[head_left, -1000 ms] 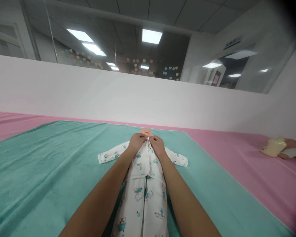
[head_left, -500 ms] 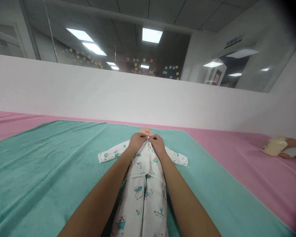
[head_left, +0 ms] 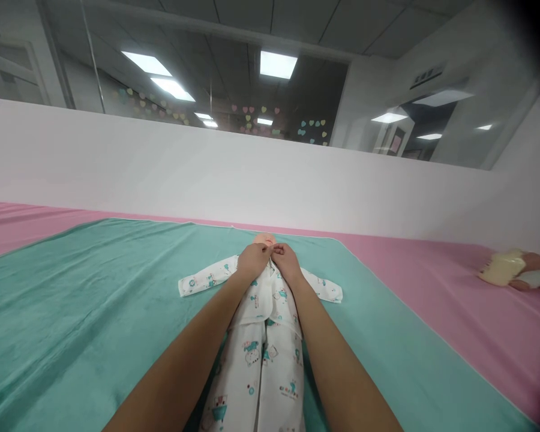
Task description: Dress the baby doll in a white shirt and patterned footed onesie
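Note:
A baby doll (head_left: 264,238) lies on its back, its head at the far end and mostly hidden behind my hands. It wears a white printed jacket (head_left: 263,300) with both sleeves spread out, and matching printed trousers (head_left: 252,378) stretch towards me. My left hand (head_left: 254,260) is closed at the jacket's neckline, thumb and fingers pinching the collar edge. Beside it, my right hand (head_left: 286,261) pinches the same collar from the other side, fingertips nearly touching the left ones. The exact fastening between the fingertips is hidden.
Under the doll is a green blanket (head_left: 117,324) over a pink sheet (head_left: 432,288). A low white wall (head_left: 207,174) with glass above closes off the far side. At the right edge, a pale yellow object (head_left: 503,267) lies by a skin-coloured form, partly cut off.
My left hand has shifted slightly right, its fingertips now overlapping the spot at the collar. My right fingers have curled a little; the doll and clothes lie almost unchanged.

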Tool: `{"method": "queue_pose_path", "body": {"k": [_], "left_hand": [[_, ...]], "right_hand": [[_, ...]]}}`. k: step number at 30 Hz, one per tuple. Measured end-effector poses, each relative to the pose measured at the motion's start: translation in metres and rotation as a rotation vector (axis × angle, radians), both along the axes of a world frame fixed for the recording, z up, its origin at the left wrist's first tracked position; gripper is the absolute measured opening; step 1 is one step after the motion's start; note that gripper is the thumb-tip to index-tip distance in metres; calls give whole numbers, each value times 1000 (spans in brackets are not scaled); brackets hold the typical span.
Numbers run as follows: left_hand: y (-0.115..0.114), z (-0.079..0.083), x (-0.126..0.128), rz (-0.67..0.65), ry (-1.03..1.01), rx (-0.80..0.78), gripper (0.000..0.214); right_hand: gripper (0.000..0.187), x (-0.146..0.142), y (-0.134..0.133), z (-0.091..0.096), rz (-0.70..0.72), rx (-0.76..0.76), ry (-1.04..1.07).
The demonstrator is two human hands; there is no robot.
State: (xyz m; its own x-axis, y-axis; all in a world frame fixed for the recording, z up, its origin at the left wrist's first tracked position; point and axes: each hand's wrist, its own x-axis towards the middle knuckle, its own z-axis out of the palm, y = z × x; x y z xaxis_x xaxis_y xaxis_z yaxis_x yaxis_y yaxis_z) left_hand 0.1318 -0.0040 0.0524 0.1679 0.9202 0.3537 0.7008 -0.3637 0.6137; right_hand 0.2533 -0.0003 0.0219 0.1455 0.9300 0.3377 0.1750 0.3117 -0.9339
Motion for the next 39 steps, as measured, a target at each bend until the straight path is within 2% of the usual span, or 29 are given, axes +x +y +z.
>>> {"method": "queue_pose_path", "body": {"k": [8,20,32,39], "left_hand": [[7,-5,-2,25,5,-19,23],[2,1,-3,26,19,-19,21],[2,-3,-4,-7,117,82,23],[5,-5,-2,-42,201,137,26]], "right_hand": [[30,-3,-1,2,21,4,5],[30,-2,0,0,43,17,-35],[17,-4,-2,0,-139,40,-148],[18,-5,-7,3,-187,30,-225]]}}
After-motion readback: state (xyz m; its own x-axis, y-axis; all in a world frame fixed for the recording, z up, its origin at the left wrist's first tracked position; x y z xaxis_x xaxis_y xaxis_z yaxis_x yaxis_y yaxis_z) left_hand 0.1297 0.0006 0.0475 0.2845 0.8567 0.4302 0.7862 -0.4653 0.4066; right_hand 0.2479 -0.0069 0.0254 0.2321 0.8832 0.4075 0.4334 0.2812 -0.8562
